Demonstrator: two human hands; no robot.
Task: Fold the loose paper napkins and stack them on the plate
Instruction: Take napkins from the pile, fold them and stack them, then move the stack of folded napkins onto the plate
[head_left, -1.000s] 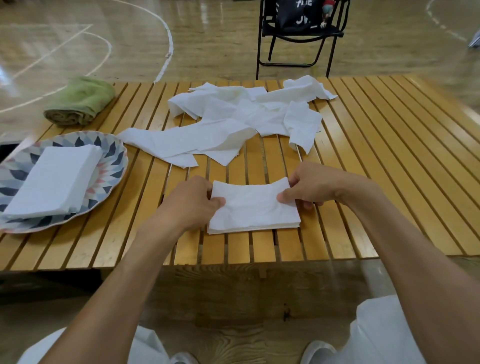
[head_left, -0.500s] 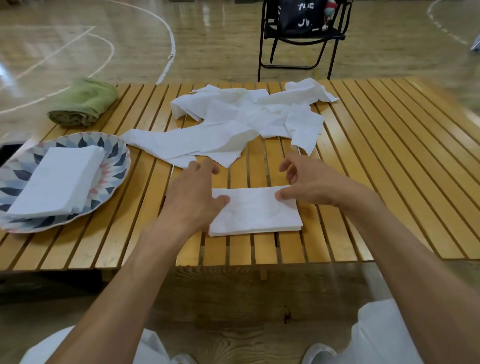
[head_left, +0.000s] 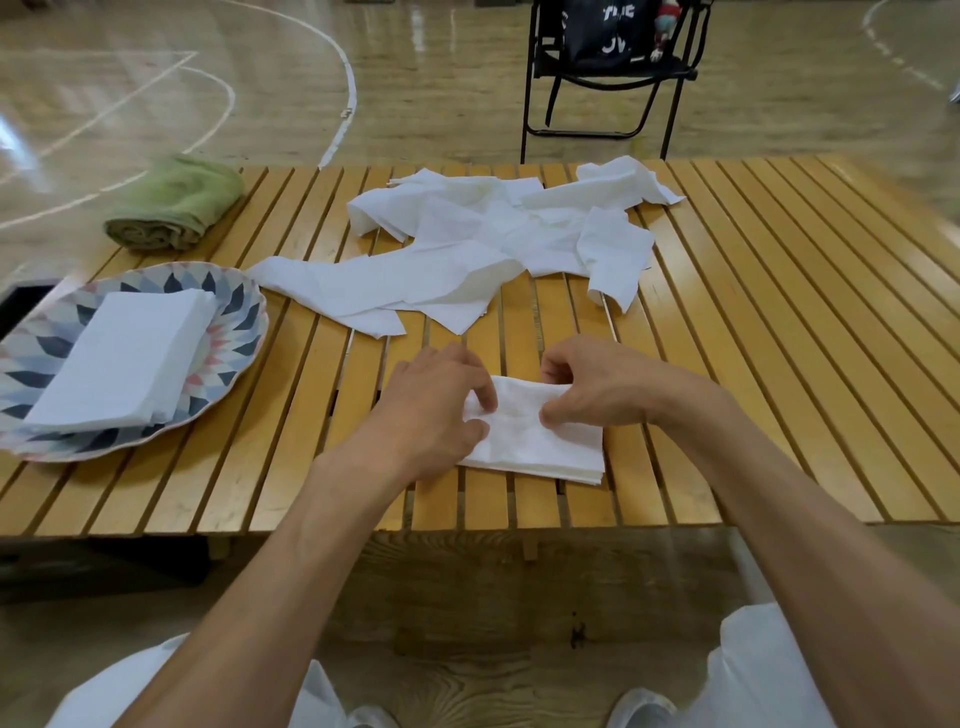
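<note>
A folded white napkin (head_left: 535, 441) lies near the front edge of the slatted wooden table (head_left: 753, 364). My left hand (head_left: 431, 410) covers its left end, thumb and fingers pinching the paper. My right hand (head_left: 592, 387) pinches its upper edge from the right, fingers curled over the fold. A patterned plate (head_left: 234, 332) at the left holds a neat stack of folded napkins (head_left: 124, 358). A heap of loose, crumpled napkins (head_left: 483, 244) is spread across the table's far middle.
A rolled green towel (head_left: 174, 208) lies at the far left corner of the table. A black folding chair (head_left: 613, 67) with a dark bag stands on the gym floor behind. The right half of the table shows bare slats.
Both hands have closed in toward the middle of the folded napkin, going from flat, spread fingers at its ends to pinching it. The napkin looks narrower.
</note>
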